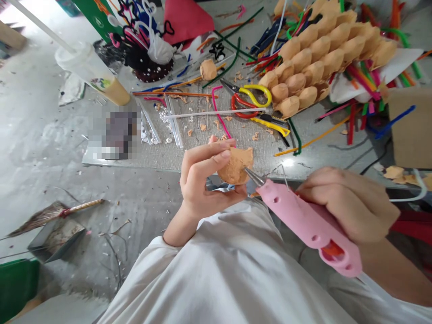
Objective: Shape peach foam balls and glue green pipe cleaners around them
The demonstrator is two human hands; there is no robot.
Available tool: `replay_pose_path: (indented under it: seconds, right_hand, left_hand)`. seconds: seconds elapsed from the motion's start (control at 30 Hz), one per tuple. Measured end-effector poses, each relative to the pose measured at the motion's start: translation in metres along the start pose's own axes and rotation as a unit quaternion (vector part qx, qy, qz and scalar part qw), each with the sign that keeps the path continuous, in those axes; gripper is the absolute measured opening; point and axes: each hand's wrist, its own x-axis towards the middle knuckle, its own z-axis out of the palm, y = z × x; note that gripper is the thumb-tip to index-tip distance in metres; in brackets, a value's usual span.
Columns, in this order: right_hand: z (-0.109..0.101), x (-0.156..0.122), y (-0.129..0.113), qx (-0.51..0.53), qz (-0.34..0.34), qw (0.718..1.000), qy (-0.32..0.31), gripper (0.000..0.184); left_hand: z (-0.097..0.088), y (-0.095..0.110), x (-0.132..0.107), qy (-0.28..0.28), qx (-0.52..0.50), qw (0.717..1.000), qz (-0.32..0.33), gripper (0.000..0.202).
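My left hand grips a tan egg-carton cup between thumb and fingers, just past the table's front edge. My right hand is wrapped around a pink hot glue gun. The gun's metal nozzle points left and meets the cup's surface, or nearly so; I cannot tell which. Its trigger is hidden behind the gun body and my fingers. Beyond my left hand, a bent pink pipe cleaner lies on the table.
Pliers with yellow and red handles and a yellow cutter lie mid-table. An egg carton rests on pipe cleaners at the back right. A drink cup and glue sticks stand or lie left. A cardboard piece is at right.
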Motion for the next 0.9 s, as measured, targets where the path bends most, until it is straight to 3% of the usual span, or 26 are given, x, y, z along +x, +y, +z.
replay_pose_path:
  seconds: [0.17, 0.3, 0.4, 0.57, 0.8, 0.9]
  right_hand:
    - [-0.009, 0.008, 0.002, -0.038, -0.049, 0.998, -0.012, 0.02]
    - [-0.004, 0.004, 0.004, -0.032, -0.013, 0.999, -0.018, 0.021]
    - [0.004, -0.003, 0.003, -0.018, 0.013, 1.0, 0.013, 0.024]
    - [0.013, -0.003, -0.003, -0.01, -0.001, 0.999, 0.038, 0.023]
    - [0.01, 0.003, -0.006, -0.009, -0.005, 0.999, 0.049, 0.022]
    - [0.009, 0.0, -0.007, -0.01, 0.018, 0.999, 0.031, 0.022]
  left_hand:
    - [0.001, -0.001, 0.0, -0.01, 0.017, 1.0, -0.019, 0.059]
    - [0.001, 0.0, 0.002, -0.002, -0.027, 1.0, 0.011, 0.069]
    - [0.0, -0.001, 0.003, 0.004, -0.054, 0.998, 0.018, 0.069]
    - [-0.001, -0.006, 0.004, -0.003, -0.07, 0.997, 0.03, 0.073]
    - [0.004, -0.008, 0.007, 0.062, -0.112, 0.989, 0.081, 0.085]
    - [0.004, -0.006, 0.006, 0.082, -0.137, 0.986, 0.043, 0.077]
